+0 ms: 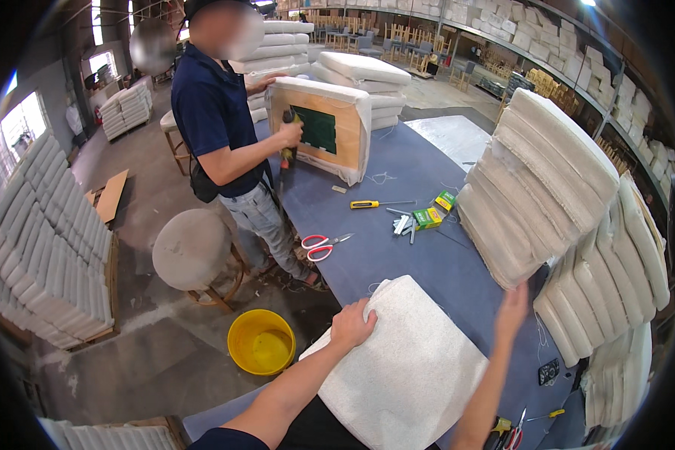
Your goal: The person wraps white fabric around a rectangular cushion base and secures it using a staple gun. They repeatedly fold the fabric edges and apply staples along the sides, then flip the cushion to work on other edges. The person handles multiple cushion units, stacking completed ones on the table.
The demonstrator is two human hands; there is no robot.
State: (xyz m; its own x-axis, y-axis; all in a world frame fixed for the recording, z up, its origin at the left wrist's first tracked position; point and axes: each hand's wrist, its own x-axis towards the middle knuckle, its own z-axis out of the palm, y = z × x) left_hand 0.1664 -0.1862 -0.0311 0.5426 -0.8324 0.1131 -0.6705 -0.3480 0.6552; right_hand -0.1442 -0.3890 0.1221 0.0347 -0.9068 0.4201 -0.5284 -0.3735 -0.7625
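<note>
Both hands work at the tabletop's near edge: left hand pressed flat on 1 white cushion, right hand open against the stacked cushions, nothing gripped.

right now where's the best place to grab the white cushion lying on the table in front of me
Probably by its two side edges. The white cushion lies flat on the blue table, wide and soft, so one grip would let it sag. The left hand already rests on the left edge; the right hand is raised past the far right corner and could come in from that side.
</note>
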